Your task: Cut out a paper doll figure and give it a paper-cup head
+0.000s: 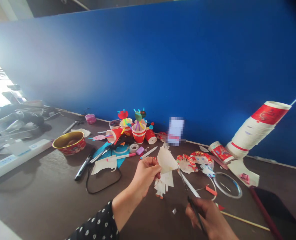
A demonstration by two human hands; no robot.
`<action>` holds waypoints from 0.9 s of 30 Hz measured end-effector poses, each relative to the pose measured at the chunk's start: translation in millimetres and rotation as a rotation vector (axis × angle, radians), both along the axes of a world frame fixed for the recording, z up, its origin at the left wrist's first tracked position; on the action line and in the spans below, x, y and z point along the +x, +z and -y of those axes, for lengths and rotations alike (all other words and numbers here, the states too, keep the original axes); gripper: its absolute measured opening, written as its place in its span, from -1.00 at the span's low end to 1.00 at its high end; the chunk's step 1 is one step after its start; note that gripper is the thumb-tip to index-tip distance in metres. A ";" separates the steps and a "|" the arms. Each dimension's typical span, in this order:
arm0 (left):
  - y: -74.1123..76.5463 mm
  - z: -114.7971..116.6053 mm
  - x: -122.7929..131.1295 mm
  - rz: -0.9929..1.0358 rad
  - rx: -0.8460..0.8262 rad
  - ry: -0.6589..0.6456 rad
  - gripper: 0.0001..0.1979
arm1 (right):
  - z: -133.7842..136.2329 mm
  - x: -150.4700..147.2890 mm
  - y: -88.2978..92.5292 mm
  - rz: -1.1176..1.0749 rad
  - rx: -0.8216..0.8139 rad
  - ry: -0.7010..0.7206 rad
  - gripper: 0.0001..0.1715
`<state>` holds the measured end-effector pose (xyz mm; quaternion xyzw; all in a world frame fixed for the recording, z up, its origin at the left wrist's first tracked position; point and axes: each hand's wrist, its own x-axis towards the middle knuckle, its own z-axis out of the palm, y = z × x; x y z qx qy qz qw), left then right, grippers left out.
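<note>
Here, paper (166, 160) and scissors (193, 208) in hands (145, 176) (208, 220)

A craft workroom; dark tabletop (50, 186), blue wall (148, 66), stacked paper cups (258, 130), paper scraps (163, 183)

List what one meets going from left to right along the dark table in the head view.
White power strip, red bowl with gold lining, red paper cups holding coloured straws, cream paper cutout, red-trimmed paper-plate cutouts, tilted stack of red-and-white paper cups.

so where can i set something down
Bare brown tabletop lies between the red gold-lined bowl and the black cable loop, and right of the white paper scrap by the blue wall. Crowded: the red paper cups and paper-plate crafts.
</note>
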<state>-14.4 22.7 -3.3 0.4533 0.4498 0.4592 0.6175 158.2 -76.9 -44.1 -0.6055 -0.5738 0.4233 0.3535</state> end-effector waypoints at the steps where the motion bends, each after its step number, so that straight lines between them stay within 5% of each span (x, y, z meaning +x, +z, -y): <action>1: 0.5 0.4 0.3 -0.006 0.007 -0.004 -0.90 | 0.0 0.6 -1.0 -0.013 -0.006 -0.012 -0.58; 20: -7.1 10.3 8.7 0.214 -0.011 -0.184 -0.84 | 2.6 -6.1 -0.4 -0.121 -0.120 -0.013 -0.70; 27: -8.2 12.1 8.8 0.225 -0.015 -0.224 -0.87 | 2.4 -11.4 9.2 -0.089 -0.120 0.019 -0.53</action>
